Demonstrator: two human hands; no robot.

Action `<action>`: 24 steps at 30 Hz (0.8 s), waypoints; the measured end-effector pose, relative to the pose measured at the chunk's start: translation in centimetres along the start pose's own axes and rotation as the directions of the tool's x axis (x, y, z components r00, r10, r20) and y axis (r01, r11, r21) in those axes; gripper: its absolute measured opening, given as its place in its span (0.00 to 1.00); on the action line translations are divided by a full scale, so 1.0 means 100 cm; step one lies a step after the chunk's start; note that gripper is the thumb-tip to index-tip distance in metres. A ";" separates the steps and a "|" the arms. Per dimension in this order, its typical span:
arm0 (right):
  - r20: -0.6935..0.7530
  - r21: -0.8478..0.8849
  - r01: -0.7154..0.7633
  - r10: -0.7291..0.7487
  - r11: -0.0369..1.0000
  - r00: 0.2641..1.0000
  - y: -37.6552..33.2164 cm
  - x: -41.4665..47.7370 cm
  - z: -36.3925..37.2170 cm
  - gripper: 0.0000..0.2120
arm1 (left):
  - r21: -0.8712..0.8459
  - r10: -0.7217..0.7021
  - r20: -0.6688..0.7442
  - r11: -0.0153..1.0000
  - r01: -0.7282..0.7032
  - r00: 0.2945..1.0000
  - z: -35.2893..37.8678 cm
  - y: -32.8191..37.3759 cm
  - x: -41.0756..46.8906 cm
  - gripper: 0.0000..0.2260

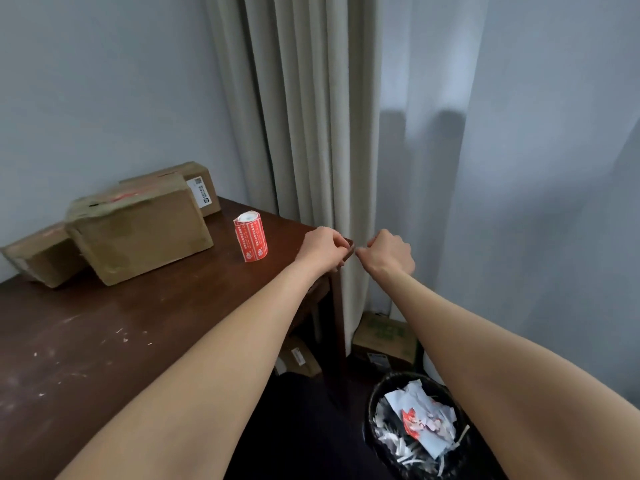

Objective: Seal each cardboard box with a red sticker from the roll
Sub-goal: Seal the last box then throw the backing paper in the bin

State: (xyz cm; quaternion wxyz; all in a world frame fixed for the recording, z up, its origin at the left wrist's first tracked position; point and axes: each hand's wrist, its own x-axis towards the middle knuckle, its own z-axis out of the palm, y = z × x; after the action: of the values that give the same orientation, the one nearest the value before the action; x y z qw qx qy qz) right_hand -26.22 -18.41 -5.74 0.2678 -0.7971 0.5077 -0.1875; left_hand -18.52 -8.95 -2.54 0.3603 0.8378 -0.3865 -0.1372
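Observation:
The red sticker roll (251,237) stands upright on the dark wooden table (138,341). Left of it lie three cardboard boxes: a large one (138,233) in front, one (202,188) behind it with a white label, and a small one (41,258) at the far left. Red shows on top of the large box. My left hand (323,249) and my right hand (388,256) meet at the table's far right corner with their fingers curled. They pinch a small dark-red strip (350,252) between the fingertips, apparently a sticker; it is mostly hidden.
A black waste bin (374,403) holding paper scraps and red bits stands on the floor to the right of the table. Two more cardboard boxes (384,337) (299,358) lie on the floor by the table leg. Beige curtains (311,133) hang right behind the corner.

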 end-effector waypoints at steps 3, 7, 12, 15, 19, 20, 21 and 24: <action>-0.002 0.005 0.043 -0.043 0.999 0.999 -0.019 -0.004 -0.005 0.20 | 0.038 -0.007 -0.036 0.999 0.008 0.999 -0.018 -0.003 -0.001 0.04; -0.009 0.026 0.093 -0.093 0.995 0.996 -0.043 -0.010 -0.009 0.21 | 0.093 0.017 -0.098 0.996 -0.008 0.995 -0.040 -0.007 -0.007 0.03; -0.030 0.043 0.173 -0.172 0.984 0.985 -0.073 -0.020 -0.012 0.21 | 0.141 0.027 -0.195 0.990 0.001 0.980 -0.066 -0.014 -0.013 0.03; -0.038 0.054 0.232 -0.230 0.971 0.972 -0.092 -0.027 -0.010 0.22 | 0.162 0.013 -0.257 0.986 0.029 0.966 -0.079 -0.019 -0.016 0.04; -0.012 0.085 0.322 -0.323 0.943 0.946 -0.113 -0.033 -0.002 0.24 | 0.156 -0.007 -0.324 0.986 0.061 0.946 -0.097 -0.027 -0.017 0.08; 0.012 0.106 0.352 -0.355 0.930 0.935 -0.117 -0.033 0.001 0.26 | 0.154 -0.016 -0.336 0.986 0.071 0.942 -0.102 -0.029 -0.016 0.10; 0.045 0.125 0.375 -0.383 0.918 0.923 -0.121 -0.035 0.005 0.30 | 0.144 -0.033 -0.354 0.985 0.090 0.935 -0.107 -0.031 -0.015 0.13; 0.171 0.188 0.374 -0.406 0.908 0.898 -0.132 -0.034 0.017 0.39 | 0.110 -0.080 -0.434 0.984 0.140 0.897 -0.122 -0.041 -0.014 0.17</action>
State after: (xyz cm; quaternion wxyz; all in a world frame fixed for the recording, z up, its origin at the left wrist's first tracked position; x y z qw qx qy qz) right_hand -17.30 -10.41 1.04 0.3351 -0.8752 0.2913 -0.1918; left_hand -10.95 -0.02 3.08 0.3691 0.8909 -0.2586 0.0569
